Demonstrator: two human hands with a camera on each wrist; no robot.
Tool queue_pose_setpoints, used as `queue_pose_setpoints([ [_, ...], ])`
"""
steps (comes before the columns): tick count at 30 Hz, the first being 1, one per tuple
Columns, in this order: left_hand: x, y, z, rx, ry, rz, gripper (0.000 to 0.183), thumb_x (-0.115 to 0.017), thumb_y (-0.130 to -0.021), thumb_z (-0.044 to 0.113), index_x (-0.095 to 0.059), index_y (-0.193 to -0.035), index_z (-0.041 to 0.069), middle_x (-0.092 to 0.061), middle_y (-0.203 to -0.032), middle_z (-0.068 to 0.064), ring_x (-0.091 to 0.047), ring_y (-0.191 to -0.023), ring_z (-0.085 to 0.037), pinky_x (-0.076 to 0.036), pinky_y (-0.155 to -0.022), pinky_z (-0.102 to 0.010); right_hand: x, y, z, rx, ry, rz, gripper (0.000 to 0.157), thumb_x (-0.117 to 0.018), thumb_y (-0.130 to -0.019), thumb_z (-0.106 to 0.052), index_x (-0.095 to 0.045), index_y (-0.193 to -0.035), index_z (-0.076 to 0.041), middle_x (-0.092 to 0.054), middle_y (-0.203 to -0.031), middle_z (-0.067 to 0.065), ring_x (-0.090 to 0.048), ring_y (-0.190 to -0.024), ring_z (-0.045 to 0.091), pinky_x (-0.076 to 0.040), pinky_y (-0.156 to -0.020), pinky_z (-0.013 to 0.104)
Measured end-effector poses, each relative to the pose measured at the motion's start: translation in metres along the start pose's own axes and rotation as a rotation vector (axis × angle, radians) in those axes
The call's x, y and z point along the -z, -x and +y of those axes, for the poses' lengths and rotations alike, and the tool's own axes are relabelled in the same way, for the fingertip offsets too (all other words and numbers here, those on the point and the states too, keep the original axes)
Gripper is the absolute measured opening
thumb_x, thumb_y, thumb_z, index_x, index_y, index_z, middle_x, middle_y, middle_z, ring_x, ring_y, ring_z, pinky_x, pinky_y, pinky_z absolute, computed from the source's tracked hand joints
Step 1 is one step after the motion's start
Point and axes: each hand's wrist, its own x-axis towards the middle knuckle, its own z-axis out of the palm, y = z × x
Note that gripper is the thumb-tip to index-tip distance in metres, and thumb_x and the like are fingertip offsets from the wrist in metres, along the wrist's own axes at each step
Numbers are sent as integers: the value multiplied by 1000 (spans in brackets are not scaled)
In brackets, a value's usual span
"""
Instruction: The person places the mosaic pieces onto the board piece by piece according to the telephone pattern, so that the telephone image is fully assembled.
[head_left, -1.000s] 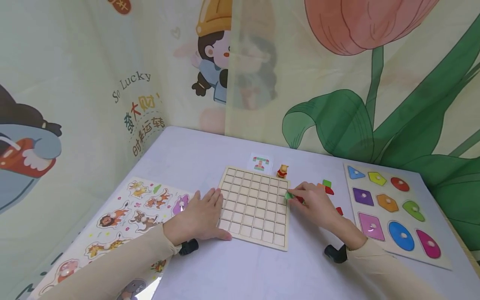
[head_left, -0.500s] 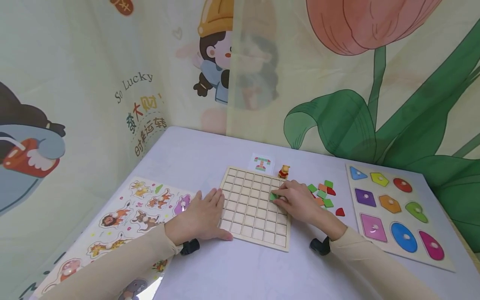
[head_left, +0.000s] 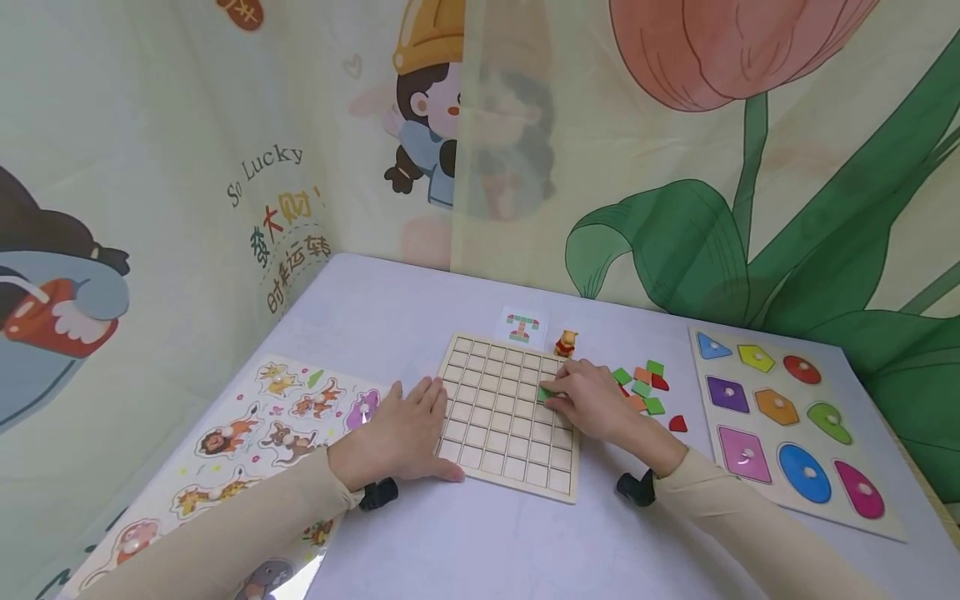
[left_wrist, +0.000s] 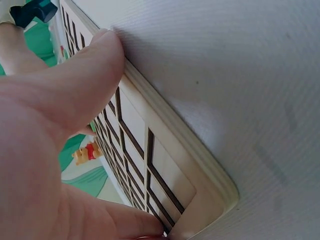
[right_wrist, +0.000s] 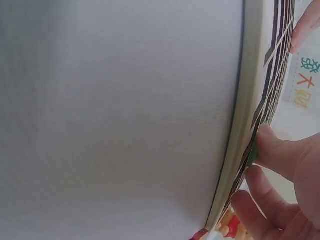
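Note:
A wooden grid board point(head_left: 491, 429) lies on the table in front of me, its square cells bare where they show. My left hand point(head_left: 393, 429) rests along its left side with straight fingers; in the left wrist view the thumb point(left_wrist: 102, 55) presses on the board's rim. Over the right part of the grid, my right hand point(head_left: 592, 400) pinches a small green tile point(head_left: 543, 393) between thumb and fingers. The right wrist view shows that tile edge-on at the grid surface, partly hidden by the fingertips point(right_wrist: 267, 137).
Loose green, orange and red pieces point(head_left: 655, 406) lie right of the board. Behind it are a pattern card point(head_left: 522, 327) and a bear figurine point(head_left: 566, 342). A shape puzzle point(head_left: 765, 450) lies at the right, an animal puzzle point(head_left: 255, 442) at the left.
My right hand has moved left from the board's right edge onto the grid with the green tile, uncovering loose pieces. It barely moved in the last half second. The left hand stays put.

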Motion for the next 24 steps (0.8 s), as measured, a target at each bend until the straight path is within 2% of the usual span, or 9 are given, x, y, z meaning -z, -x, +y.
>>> queue_pose_setpoints([
  [10,0,0,1,1,7,0,116,-64,-83,77,-33,-156,-7,-27,-167,-23,-26,-158,-36,-26,-123,-63,-2,2,1,9,-2,2,35,-82,-87,-19,-77,-121,-10,-68,-99,6,-53,-83,15,-38,-68,27],
  [16,1,0,2,1,-1,-5,116,-64,-83,78,-34,-156,-6,-27,-168,-23,-26,-158,-35,-26,-124,-62,2,9,11,-2,-68,78,37,-81,-88,-19,-76,-123,-9,-70,-98,6,-54,-81,14,-40,-66,25],
  [21,0,-1,1,3,-3,0,116,-64,-82,78,-33,-156,-7,-27,-168,-24,-26,-158,-36,-26,-124,-62,14,21,31,-65,-73,154,36,-79,-89,-16,-75,-125,-9,-72,-98,8,-58,-83,19,-43,-68,28],
  [24,-1,-1,1,3,-2,1,117,-63,-83,78,-33,-156,-7,-26,-168,-24,-25,-158,-37,-25,-124,-63,22,32,44,-122,-57,167,37,-79,-89,-15,-74,-125,-7,-73,-100,11,-61,-84,22,-44,-66,27],
])
